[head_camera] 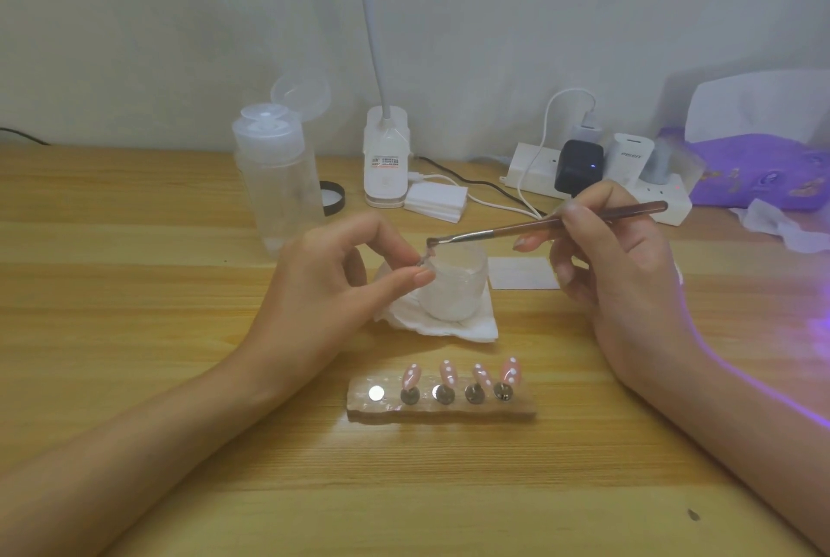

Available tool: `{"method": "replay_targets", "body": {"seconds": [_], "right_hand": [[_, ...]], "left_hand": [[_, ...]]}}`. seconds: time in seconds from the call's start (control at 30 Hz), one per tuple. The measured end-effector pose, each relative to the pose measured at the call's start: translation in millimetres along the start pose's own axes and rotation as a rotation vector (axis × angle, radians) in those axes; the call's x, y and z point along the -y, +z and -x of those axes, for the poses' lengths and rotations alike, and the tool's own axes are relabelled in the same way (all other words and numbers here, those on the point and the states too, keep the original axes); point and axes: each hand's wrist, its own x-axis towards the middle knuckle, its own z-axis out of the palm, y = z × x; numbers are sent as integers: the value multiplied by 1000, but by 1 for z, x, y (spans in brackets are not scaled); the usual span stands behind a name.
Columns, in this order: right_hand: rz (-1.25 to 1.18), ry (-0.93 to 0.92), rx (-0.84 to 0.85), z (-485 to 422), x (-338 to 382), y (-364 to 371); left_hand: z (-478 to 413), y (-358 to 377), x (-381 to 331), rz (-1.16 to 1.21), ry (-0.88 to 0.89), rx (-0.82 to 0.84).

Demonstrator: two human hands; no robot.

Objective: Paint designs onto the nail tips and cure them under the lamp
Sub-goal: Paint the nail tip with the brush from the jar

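My left hand (341, 278) pinches a small nail tip on its stand (426, 254) between thumb and fingers, above a clear cup (453, 287). My right hand (615, 269) grips a thin brown brush (539, 225) like a pen, and its bristle end touches the held nail tip. Nearer to me, a stone-like holder (442, 410) carries several pink nail tips with white dots (512, 370) on metal pegs. Its leftmost magnet spot (376, 393) is bare.
The cup stands on a folded white tissue (467, 329). Behind are a clear pump bottle (278, 179), a white gooseneck lamp base (386, 161), a black-rimmed lid (332, 197), a power strip with chargers (584, 170) and a purple cloth (759, 170). Purple light falls at the right.
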Motion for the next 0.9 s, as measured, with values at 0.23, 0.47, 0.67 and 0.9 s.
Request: {"method": "replay_targets", "body": {"seconds": [0.23,0.47,0.67,0.9], "right_hand": [[50,19,-28,1,-2,0],[-26,7,-4,0,0,-1],[21,15,-22,0,-1,-2],[37,26,-59,-11,14,-14]], "left_hand": [[0,0,2,-2,-6,-5],[0,-1,4,-6,-2,1],[0,-1,5,-5,-2,-1],[0,-1,7,-19,0,2]]}}
